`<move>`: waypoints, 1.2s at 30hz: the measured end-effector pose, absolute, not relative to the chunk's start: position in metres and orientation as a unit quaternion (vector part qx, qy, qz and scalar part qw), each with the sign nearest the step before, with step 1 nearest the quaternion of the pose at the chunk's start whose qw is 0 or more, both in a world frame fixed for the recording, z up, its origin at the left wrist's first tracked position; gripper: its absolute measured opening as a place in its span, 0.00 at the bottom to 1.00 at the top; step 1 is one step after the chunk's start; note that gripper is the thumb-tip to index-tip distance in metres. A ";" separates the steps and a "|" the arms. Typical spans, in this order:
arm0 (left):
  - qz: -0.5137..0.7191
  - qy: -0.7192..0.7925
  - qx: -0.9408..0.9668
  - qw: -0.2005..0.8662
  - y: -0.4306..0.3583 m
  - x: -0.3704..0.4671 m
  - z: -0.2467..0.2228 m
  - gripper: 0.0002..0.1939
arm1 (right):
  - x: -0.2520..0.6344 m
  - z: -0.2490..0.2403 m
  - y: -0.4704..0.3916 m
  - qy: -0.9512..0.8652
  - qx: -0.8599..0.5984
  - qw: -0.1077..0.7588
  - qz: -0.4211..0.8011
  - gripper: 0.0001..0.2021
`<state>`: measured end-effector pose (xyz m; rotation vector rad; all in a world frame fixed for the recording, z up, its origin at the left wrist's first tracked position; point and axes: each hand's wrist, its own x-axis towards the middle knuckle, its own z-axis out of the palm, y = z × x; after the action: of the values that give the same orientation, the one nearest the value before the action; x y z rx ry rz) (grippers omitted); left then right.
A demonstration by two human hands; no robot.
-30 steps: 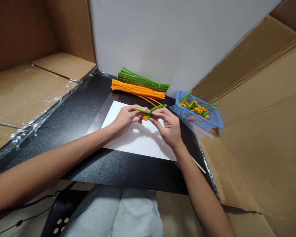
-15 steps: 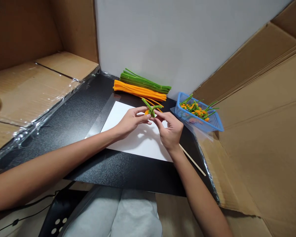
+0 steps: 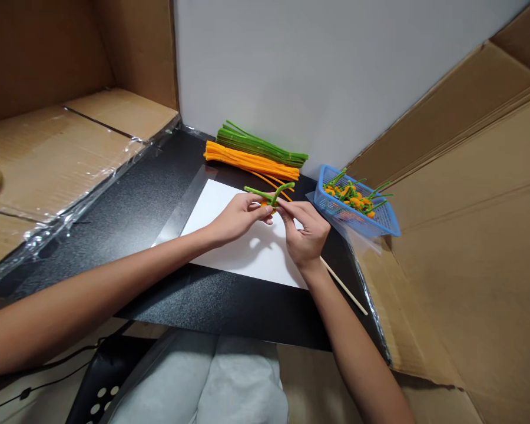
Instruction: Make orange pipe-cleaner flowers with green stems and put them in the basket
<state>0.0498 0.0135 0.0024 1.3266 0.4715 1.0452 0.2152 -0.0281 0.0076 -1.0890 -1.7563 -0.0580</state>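
Cardboard panels [image 3: 468, 235] with creased, brown faces flank the head view on both sides, and a smooth pale wall [image 3: 265, 59] closes off the back. Before it lies a black table [image 3: 229, 300] with a finely speckled sheen, its side edges bound with shiny clear tape. On the table rests a flat white sheet [image 3: 251, 259], with the shadows of the hands falling across it.

Just above this sheet, between the two hands, is a small craft piece [image 3: 272, 199] of fuzzy stems: two green ends spread upward in a V over a rounded orange part, which the fingers partly cover.

Both forearms reach in from the lower corners and converge. The left hand [image 3: 239, 217] pinches the piece from its side, thumb and forefinger closed on it. The right hand [image 3: 307, 229] has its thumb and forefinger drawn together at the green stems, the other fingers curled in.

Behind them, a green bundle [image 3: 260, 146] lies against an orange bundle [image 3: 251, 160], with loose orange stems [image 3: 279, 182] angling toward the hands. A blue mesh basket [image 3: 335, 207] to the right holds similar orange-and-green pieces [image 3: 355, 201]. Near the right wrist lies a pale stick [image 3: 344, 286], its upper end meeting the wrist's outline.
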 end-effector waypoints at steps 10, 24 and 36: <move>0.551 0.262 0.539 0.581 0.013 0.047 0.002 0.14 | 0.209 0.002 -0.024 -0.641 -0.483 0.567 0.184 0.07; 0.539 0.282 0.554 0.568 0.007 0.048 0.006 0.11 | 0.206 0.003 -0.020 -0.529 -0.425 0.610 0.409 0.09; 0.538 0.292 0.462 0.642 0.003 0.053 0.005 0.11 | 0.205 0.001 -0.019 -0.547 -0.402 0.633 0.373 0.06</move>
<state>0.0529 0.0032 0.0046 1.0523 0.6650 1.2270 0.2050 -0.0189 0.0005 -0.9197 -1.2519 0.8522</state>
